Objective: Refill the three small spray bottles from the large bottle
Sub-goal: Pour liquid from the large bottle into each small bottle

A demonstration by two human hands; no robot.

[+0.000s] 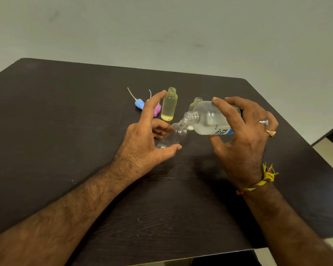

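The right hand [244, 131] grips the large bottle [210, 119], tilted over the empty small bottle [174, 136] that the left hand [148, 139] holds loosely.

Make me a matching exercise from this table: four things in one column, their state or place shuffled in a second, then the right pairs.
Things:
1. large bottle
2. clear small bottle
3. yellow-filled small bottle
4. blue spray cap

States:
A. lying on the table, farthest left
B. tilted in the right hand, mouth at another bottle's neck
C. upright, uncapped, untouched
D. tilted in the left hand's grip, looks almost empty

Pairs: 1-B, 2-D, 3-C, 4-A
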